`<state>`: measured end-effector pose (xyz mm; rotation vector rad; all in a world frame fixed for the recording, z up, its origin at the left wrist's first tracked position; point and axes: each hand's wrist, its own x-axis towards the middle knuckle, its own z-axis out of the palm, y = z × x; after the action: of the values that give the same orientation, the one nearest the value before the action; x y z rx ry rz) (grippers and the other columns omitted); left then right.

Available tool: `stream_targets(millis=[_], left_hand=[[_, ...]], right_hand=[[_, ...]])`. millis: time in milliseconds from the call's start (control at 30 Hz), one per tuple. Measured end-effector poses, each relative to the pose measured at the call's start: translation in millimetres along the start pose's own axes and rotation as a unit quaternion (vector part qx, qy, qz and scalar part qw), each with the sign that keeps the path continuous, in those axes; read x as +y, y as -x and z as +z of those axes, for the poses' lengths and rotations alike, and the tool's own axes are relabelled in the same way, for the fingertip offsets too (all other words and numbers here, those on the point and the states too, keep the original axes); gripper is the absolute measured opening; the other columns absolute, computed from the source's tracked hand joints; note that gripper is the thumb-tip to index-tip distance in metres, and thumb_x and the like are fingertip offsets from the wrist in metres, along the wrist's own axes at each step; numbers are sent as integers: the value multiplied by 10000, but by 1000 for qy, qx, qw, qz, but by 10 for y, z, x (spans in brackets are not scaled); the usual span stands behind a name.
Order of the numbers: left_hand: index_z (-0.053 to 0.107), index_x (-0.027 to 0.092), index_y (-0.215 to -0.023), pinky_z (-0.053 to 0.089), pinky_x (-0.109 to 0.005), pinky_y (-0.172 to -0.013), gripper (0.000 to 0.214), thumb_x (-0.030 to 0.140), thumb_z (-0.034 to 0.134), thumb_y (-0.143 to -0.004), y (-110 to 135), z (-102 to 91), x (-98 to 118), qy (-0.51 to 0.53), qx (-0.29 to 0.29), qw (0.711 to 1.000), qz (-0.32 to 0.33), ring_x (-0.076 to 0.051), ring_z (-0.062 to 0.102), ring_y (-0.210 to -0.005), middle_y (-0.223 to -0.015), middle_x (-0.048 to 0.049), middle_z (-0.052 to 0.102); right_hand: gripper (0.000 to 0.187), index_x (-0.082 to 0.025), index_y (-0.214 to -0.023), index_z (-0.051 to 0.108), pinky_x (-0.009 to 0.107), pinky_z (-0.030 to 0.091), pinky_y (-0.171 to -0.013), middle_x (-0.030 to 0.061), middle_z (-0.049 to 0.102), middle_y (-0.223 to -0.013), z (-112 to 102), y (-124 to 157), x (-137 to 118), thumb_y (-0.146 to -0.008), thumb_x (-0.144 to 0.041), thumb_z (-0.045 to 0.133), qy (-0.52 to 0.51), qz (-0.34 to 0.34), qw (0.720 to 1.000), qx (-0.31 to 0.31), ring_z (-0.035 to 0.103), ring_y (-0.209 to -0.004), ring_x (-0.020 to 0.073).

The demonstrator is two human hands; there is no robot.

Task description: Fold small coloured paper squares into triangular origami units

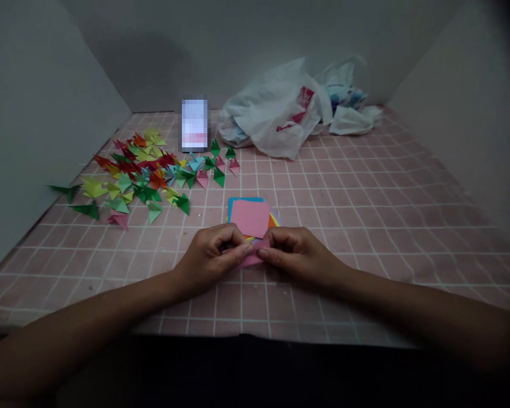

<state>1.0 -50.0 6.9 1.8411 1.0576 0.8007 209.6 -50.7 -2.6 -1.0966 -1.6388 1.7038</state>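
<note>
A piece of pink origami paper (251, 260) is pinched between both hands, close to the near side of the table; its exact fold is partly hidden by my fingers. My left hand (215, 252) grips its left part with thumb and curled fingers. From the other side, my right hand (300, 252) pinches the right part, the two thumbs nearly meeting. Just beyond the fingers lies a loose stack of coloured square paper sheets (250, 218), pink on top, with blue, orange, yellow and purple edges showing.
Many small folded paper pieces (147, 170) in several colours spread over the left of the checked tablecloth (348, 209). Behind them stands a blurred lit phone-like screen (194, 124). White plastic bags (276, 107) rest against the back wall. Pale walls (29, 113) flank the table.
</note>
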Motion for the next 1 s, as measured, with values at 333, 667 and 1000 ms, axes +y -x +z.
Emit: stream_targets(millis=[333, 667, 1000], left_hand=[[629, 152, -744, 395, -236, -591, 204, 304, 634, -880, -19, -14, -34, -5, 5, 999, -31, -114, 527, -635, -695, 3, 600], [661, 157, -778, 439, -247, -620, 187, 325, 657, -861, -19, 1, -46, 29, -35, 998, -47, -130, 549, -677, -756, -29, 649], [665, 144, -757, 316, -182, -437, 243, 373, 670, -839, 1, 35, -20, 144, -66, 972, -172, -64, 425, -471, -546, 49, 512]], right_hand=[[213, -183, -734, 581, 251, 346, -525, -28, 553, -608, 5, 20, 1, -900, -311, 612, 74, -74, 991, 86, 467, -548, 104], [181, -177, -753, 649, 254, 390, -582, 5, 632, -696, 6, -4, -7, -894, -289, 645, 127, -148, 978, 71, 531, -624, 117], [204, -182, -705, 586, 257, 366, -554, -14, 577, -640, 29, 45, 0, -887, -269, 617, 130, -114, 980, 96, 486, -585, 109]])
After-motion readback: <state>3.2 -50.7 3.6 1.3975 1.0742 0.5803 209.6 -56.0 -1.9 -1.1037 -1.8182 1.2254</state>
